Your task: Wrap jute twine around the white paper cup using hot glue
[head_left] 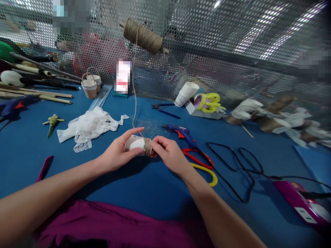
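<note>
My left hand [117, 153] is closed round a white paper cup [136, 143] lying on its side just above the blue table [144, 186]. Brown twine is wound around the cup's right end. My right hand [168, 153] pinches that twine-wrapped end with its fingertips. A strand of twine [133, 89] runs up from the cup to a twine spool [142, 36] mounted on the perforated metal screen behind the table.
A blue glue gun [182, 132] and red-and-yellow scissors [200, 162] lie right of my hands, with a black cable [240, 168] and a purple power strip [301, 203]. Crumpled white plastic [88, 125] lies to the left. Stacked paper cups [186, 93], pliers [165, 110] and small twine-wrapped baskets [90, 86] sit farther back.
</note>
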The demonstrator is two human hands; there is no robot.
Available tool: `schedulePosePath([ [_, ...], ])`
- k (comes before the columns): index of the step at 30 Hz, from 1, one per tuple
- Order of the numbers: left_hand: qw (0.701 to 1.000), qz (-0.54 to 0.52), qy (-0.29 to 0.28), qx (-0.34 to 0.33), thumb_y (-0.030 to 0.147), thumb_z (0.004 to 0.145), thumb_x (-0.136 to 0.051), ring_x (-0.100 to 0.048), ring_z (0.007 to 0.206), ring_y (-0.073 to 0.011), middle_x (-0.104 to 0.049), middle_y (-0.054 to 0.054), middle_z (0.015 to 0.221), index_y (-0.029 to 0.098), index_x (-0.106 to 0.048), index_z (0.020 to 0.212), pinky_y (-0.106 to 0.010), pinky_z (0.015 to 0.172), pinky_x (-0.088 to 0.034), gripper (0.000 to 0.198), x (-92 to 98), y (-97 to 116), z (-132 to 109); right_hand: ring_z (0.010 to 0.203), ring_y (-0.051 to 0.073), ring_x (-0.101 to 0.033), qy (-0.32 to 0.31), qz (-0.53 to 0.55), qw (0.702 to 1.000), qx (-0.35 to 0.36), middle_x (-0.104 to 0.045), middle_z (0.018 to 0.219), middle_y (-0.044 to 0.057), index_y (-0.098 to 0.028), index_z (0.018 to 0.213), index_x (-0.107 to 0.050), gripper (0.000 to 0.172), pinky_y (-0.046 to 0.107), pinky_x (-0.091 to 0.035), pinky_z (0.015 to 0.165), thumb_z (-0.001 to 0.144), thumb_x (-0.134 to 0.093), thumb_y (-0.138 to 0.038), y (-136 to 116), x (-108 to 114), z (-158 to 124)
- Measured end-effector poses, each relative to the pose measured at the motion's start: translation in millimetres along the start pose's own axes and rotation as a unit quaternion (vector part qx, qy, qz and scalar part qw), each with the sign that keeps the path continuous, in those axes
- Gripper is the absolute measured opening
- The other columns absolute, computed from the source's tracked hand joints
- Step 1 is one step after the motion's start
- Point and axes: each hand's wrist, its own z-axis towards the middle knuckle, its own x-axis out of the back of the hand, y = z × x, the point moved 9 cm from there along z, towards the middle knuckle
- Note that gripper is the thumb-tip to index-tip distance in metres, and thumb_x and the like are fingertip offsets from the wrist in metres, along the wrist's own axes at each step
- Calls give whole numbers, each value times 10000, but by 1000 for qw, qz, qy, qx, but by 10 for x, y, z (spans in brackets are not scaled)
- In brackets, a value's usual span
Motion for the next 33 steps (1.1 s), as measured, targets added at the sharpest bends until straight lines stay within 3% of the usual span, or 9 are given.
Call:
schedulePosePath([
  [8, 995, 65, -46, 53, 325, 876, -415, -618, 769, -159, -683, -71, 928, 140, -565, 1122, -270, 696, -479, 342, -60, -113, 4, 526, 128, -583, -1, -73, 997, -22, -589, 565, -2, -194, 619, -504, 255, 261, -479, 531, 799, -486, -373, 23, 15, -1],
  [11, 993, 95, -53, 44, 332, 871, -421, -623, 807, -164, -682, -78, 969, 147, -566, 1119, -274, 716, -474, 342, -78, -95, -8, 615, 169, -613, 111, -133, 984, -47, -627, 649, 41, -201, 658, -515, 291, 312, -489, 599, 807, -467, -447, 104, 454, 39],
  [14, 993, 101, -53, 40, 336, 868, -414, -626, 803, -161, -683, -80, 974, 152, -566, 1121, -274, 711, -471, 347, -77, -88, -14, 869, 276, -607, 251, -206, 941, -93, -639, 790, 117, -209, 697, -510, 224, 424, -463, 731, 786, -497, -413, 260, 1052, 20],
  [16, 993, 105, -47, 40, 337, 867, -410, -622, 758, -151, -690, -68, 913, 152, -578, 1103, -267, 684, -466, 343, -61, -82, -15, 930, 343, -583, 276, -235, 923, -133, -633, 752, 137, -217, 617, -504, 165, 478, -442, 751, 690, -612, -318, 411, 1304, 25],
  [18, 992, 110, -41, 46, 346, 868, -403, -597, 658, -136, -685, -50, 785, 143, -596, 1073, -243, 598, -448, 347, -41, -83, -15, 869, 369, -599, 264, -240, 919, -170, -607, 632, 116, -232, 496, -463, 237, 490, -442, 718, 594, -679, -230, 558, 1425, 47],
  [21, 993, 106, -32, 47, 346, 869, -397, -554, 594, -120, -662, -38, 711, 130, -620, 1017, -214, 523, -408, 345, -16, -74, -7, 720, 326, -619, 239, -220, 924, -202, -546, 505, 62, -238, 415, -445, 289, 434, -456, 622, 551, -697, -198, 680, 1457, 59],
  [25, 994, 95, -29, 45, 337, 871, -393, -550, 640, -121, -664, -48, 777, 129, -623, 998, -209, 540, -403, 335, 0, -94, 9, 536, 206, -575, 234, -140, 938, -212, -533, 469, 21, -211, 479, -523, 184, 333, -445, 490, 602, -659, -218, 651, 1400, 23],
  [29, 994, 92, -26, 49, 344, 877, -383, -552, 649, -128, -662, -52, 786, 124, -619, 1000, -218, 550, -401, 345, 10, -130, 24, 514, 109, -542, 242, -26, 955, -168, -564, 559, -9, -199, 619, -541, 70, 249, -467, 505, 673, -585, -207, 368, 1297, -19],
  [33, 995, 79, -19, 49, 328, 884, -383, -576, 719, -138, -669, -61, 840, 122, -617, 993, -234, 628, -427, 330, 20, -134, 38, 500, 75, -490, 214, 28, 970, -116, -519, 547, -38, -192, 644, -552, 109, 204, -439, 493, 685, -615, -272, -16, 1109, -124],
])
